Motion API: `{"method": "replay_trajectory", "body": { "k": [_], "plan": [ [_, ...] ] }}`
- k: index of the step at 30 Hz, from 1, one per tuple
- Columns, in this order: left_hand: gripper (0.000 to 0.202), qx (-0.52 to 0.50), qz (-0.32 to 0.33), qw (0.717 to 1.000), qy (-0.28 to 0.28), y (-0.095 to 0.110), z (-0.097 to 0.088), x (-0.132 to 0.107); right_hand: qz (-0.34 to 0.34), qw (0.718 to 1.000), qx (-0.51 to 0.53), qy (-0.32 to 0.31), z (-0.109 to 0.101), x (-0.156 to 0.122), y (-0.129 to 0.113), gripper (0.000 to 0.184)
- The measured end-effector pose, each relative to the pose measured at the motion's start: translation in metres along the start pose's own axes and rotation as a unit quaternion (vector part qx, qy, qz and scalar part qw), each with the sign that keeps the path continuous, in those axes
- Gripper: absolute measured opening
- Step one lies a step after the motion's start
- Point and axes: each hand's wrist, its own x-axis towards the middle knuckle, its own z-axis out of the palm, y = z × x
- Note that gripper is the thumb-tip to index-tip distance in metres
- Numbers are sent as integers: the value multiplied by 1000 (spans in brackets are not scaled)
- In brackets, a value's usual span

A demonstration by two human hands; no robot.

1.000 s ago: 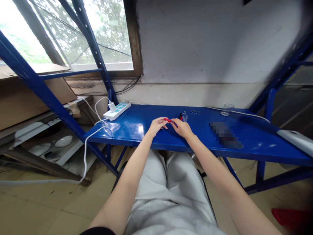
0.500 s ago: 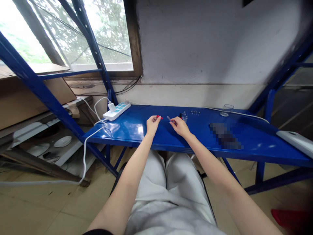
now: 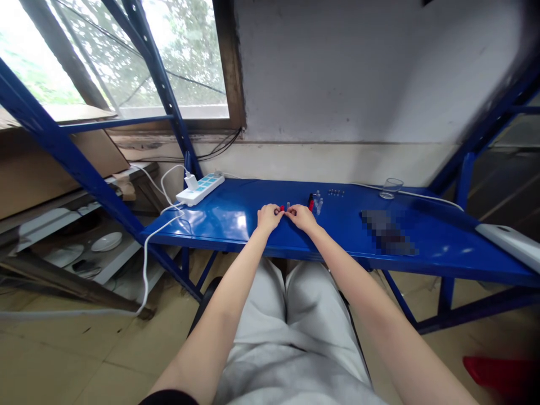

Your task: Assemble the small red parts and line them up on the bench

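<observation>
My left hand (image 3: 270, 216) is closed on a small red piece (image 3: 282, 208) over the blue table (image 3: 228, 211). Close against it, my right hand (image 3: 300, 216) pinches a small clear tube-like piece (image 3: 288, 206), its end standing up between the two hands. The fingertips of both hands nearly touch. Just right of my right hand are a few small black and red pieces (image 3: 311, 202) and several clear tube-like pieces (image 3: 319, 203). Farther back lies a row of tiny metallic bits (image 3: 336, 193). My fingers hide part of what I hold.
A white power strip (image 3: 200, 189) with a plug and cable lies at the left end of the table. Toward the right are a clear glass (image 3: 391, 189), a blurred-out dark object (image 3: 387, 232) and a white device (image 3: 510, 244). Blue frame posts flank the table.
My hands have come together from apart, bringing the red piece and the clear piece side by side. The black, red and clear pieces on the table now show more fully.
</observation>
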Motion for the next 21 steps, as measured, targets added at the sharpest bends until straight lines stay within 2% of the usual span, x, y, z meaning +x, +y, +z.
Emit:
{"method": "replay_trajectory", "body": {
  "k": [6,8,13,17,21],
  "plan": [
    [12,11,-30,999,-24,4,-4,-3,-8,999,-38,4,0,-5,-2,22],
    [16,-24,-49,999,3,5,-7,-5,-3,999,-38,9,-2,-10,-2,24],
    [21,-93,-57,988,113,8,-12,-9,3,999,-36,25,-5,-19,-3,25],
    [21,-101,-58,985,127,6,-11,-9,2,999,-35,26,-6,-20,-3,23],
    [26,-94,-6,988,121,5,-11,-9,0,999,-36,28,-6,-19,-2,23]
  ]
}}
